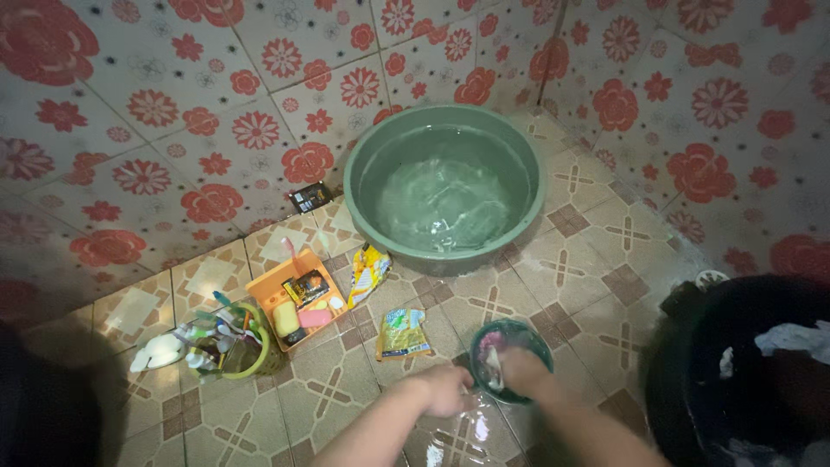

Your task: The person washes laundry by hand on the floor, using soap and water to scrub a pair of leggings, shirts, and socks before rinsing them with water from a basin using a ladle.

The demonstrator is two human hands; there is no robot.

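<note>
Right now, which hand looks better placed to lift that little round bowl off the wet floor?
Probably the right hand: it already lies on the small green bowl, over the cloth inside. The left hand rests beside the bowl's rim, nearer the wet floor tiles.

Big green basin [363, 186] (water inside), orange tray [270, 290], sachets [403, 333], possibly toothbrushes [207, 333].

Patterned tiled floor [596, 268] carrying a green basin [441, 251] by the far wall, orange tray [264, 290], sachets [404, 333], small bowl [540, 337].
</note>
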